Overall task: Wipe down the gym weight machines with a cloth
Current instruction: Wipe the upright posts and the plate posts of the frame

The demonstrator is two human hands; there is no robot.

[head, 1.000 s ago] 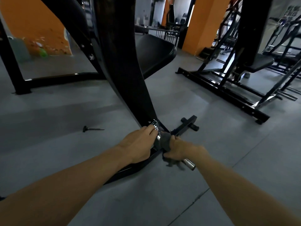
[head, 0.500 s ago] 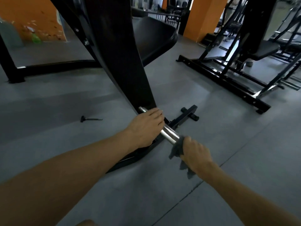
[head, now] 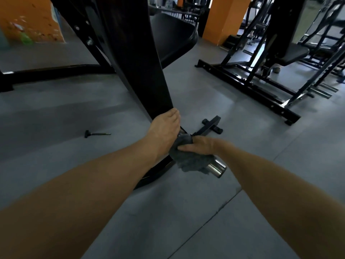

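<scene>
Two hands work low: right hand [head: 200, 146] clasps cloth [head: 188, 157] around chrome bar [head: 216, 168]; left hand [head: 164, 131], fingers straight, braces black frame [head: 134, 62]. Other machines [head: 261, 75] beyond seem unwiped.

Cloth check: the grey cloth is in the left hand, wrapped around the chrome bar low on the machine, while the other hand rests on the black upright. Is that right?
Not quite. The head view shows the grey cloth gripped by the right hand, not the left. It is wrapped around the chrome bar low on the machine, while the left hand rests on the black upright.
</scene>
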